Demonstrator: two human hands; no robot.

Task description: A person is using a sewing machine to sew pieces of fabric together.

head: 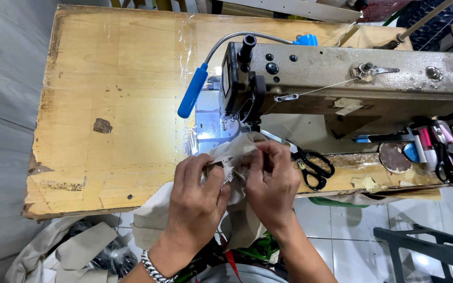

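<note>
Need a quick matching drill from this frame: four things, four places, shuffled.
Things:
1. cloth
2. scissors
3. lamp
4. bracelet

Places:
A. on the left wrist
B. on the table, right of the hands
C. on a flexible neck, left of the sewing machine head
D. pinched between left hand and right hand

Pairs: 1-D, 2-B, 3-C, 4-A

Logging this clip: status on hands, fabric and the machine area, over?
Left hand and right hand both pinching beige fabric piece at table edge. Fabric in front of sewing machine needle area. Black scissors lying just right of the hands.
</note>
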